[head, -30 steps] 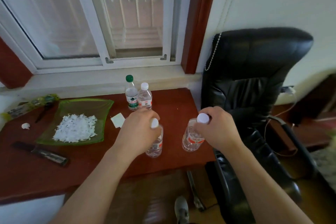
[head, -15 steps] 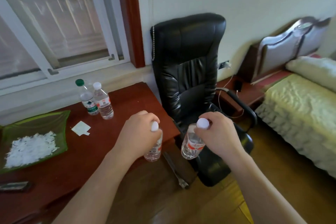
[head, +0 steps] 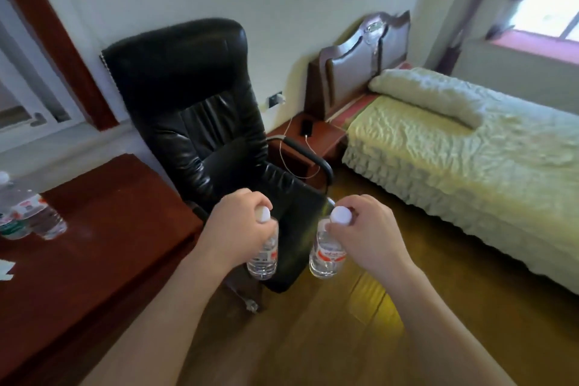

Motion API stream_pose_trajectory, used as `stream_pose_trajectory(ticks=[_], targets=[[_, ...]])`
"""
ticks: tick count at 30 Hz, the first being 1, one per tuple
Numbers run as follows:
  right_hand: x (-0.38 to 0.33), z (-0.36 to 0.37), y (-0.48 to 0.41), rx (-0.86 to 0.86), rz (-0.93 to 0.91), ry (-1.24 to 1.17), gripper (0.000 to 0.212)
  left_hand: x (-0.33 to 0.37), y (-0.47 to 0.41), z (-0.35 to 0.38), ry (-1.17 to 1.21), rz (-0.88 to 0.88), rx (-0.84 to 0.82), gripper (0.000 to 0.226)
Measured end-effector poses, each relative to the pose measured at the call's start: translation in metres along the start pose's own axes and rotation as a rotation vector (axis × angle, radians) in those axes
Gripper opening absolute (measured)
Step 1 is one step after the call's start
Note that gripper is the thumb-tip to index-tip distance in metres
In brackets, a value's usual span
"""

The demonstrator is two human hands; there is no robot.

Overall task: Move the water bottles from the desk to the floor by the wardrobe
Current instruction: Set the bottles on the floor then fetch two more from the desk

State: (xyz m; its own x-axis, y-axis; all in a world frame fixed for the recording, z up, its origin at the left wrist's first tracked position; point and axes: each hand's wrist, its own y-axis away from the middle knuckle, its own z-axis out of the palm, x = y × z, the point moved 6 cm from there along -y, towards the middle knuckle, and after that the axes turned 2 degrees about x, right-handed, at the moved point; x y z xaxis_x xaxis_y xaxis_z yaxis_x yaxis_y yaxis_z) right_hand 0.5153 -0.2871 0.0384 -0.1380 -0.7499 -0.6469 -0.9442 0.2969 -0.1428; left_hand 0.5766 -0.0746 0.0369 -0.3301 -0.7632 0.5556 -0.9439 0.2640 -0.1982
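Note:
My left hand (head: 238, 226) grips a clear water bottle (head: 263, 260) by its neck, just under the white cap. My right hand (head: 366, 232) holds a second clear bottle (head: 327, 255) with a red label the same way. Both bottles hang upright in the air, past the desk's right end, in front of the black chair. Two more bottles (head: 29, 216) stand on the dark red desk (head: 103, 247) at the far left edge of the view. No wardrobe is in view.
A black leather office chair (head: 194, 116) stands right behind the held bottles. Beyond it is a low bedside table (head: 313, 135) with a phone on a cable. A bed (head: 470, 150) with a pale green cover fills the right. Wooden floor (head: 360, 323) lies below my hands.
The view has swung right, away from the desk and window toward the chair and bed. Both hands carried their bottles off the desk and now hold them over the floor.

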Motion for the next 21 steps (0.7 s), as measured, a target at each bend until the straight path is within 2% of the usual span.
stream_pose_trajectory(ticks=[7,21], targets=[[0.087,-0.082,0.022,0.129,0.186,0.003,0.018,0.105,-0.018,0.074,0.101,0.161,-0.149,0.018],[0.219,-0.181,0.068,0.529,0.596,0.114,0.021,0.27,-0.074,0.203,0.178,0.661,-0.427,0.018]])
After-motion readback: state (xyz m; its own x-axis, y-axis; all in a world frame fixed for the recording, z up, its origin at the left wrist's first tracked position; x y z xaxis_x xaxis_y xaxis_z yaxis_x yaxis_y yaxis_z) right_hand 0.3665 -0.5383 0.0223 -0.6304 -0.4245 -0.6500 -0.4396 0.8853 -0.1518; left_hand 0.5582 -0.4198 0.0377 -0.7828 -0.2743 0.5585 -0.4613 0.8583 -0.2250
